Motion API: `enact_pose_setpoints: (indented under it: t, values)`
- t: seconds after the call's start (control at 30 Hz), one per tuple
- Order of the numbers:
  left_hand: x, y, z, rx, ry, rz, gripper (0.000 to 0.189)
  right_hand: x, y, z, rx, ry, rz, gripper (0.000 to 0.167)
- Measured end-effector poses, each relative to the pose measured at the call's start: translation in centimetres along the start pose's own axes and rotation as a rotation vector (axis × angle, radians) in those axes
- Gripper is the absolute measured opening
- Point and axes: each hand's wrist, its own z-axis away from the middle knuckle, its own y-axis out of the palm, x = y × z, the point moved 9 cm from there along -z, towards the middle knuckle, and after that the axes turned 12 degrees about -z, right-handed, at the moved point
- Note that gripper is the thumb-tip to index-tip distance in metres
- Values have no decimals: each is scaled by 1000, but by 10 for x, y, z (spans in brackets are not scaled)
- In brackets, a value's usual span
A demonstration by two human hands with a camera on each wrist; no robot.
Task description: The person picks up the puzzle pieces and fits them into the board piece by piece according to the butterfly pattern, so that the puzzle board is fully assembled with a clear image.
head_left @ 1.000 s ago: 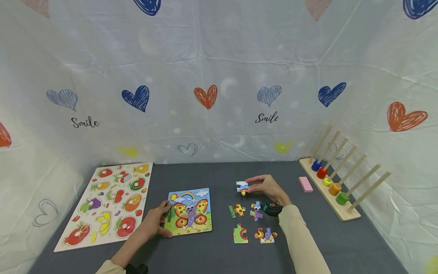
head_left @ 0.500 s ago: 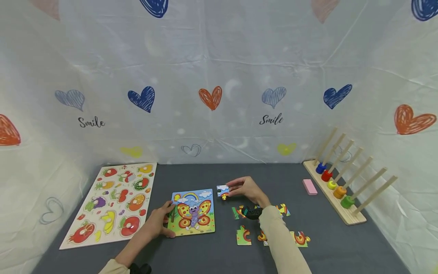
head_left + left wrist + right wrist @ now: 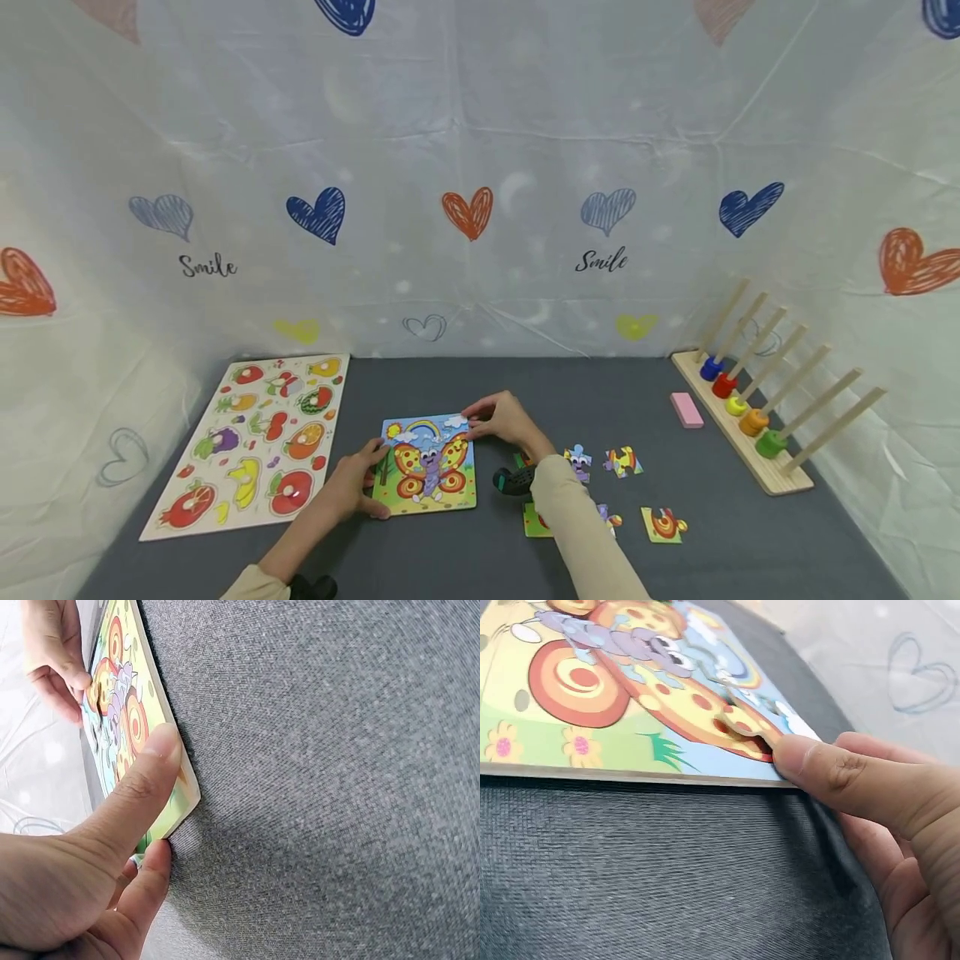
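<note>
My left hand (image 3: 347,483) grips the left side of a square butterfly puzzle board (image 3: 459,490). In the left wrist view its thumb (image 3: 142,780) lies on the board's face near a corner, and fingers touch the edge. At the upper right corner, my right hand (image 3: 508,418) pinches a jigsaw piece (image 3: 754,724) printed with cloud and wing tip. The right wrist view shows that piece over the matching picture, one edge slightly raised; my thumb and fingers cover part of it. Right of the board lie loose jigsaw pieces (image 3: 577,463), some partly hidden by my right forearm.
A white fruit puzzle board (image 3: 247,446) lies at the left. At the right stands a wooden peg rack (image 3: 783,475) with coloured rings, and a pink block (image 3: 687,410) sits beside it. A heart-printed cloth (image 3: 525,275) hangs behind the grey tabletop (image 3: 450,558).
My right hand has carried the jigsaw piece leftward from among the loose pieces onto the board's upper right corner. The left hand keeps its grip. The head view has shifted slightly.
</note>
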Motion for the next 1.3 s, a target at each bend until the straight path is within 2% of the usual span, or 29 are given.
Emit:
enact_pose_setpoints:
  t: [0.33,0.47,0.6,0.83,0.93,1.03,1.17,1.3]
  values:
    - [-3,-3,2,-28,43,32,92,16,12,-3,38,-24,170,33]
    - [-4,-5,2,-33,53,40,91,19,14,-4,62,-15,191,39]
    - [-5,-6,3,-35,48,31,91,21,15,-4,68,-25,168,41]
    - [-6,-5,2,-29,41,35,90,21,18,-1,43,-130,4,37]
    - [-7,-4,0,-25,40,31,91,23,11,5,50,-185,11,34]
    - [-8,-3,0,-24,43,26,91,22,-2,16,60,-204,-43,35]
    - [-5,-3,1,-20,29,21,92,11,-27,37,67,-108,-152,41]
    - [-2,-3,2,-17,23,14,92,0,-53,65,82,-42,-129,43]
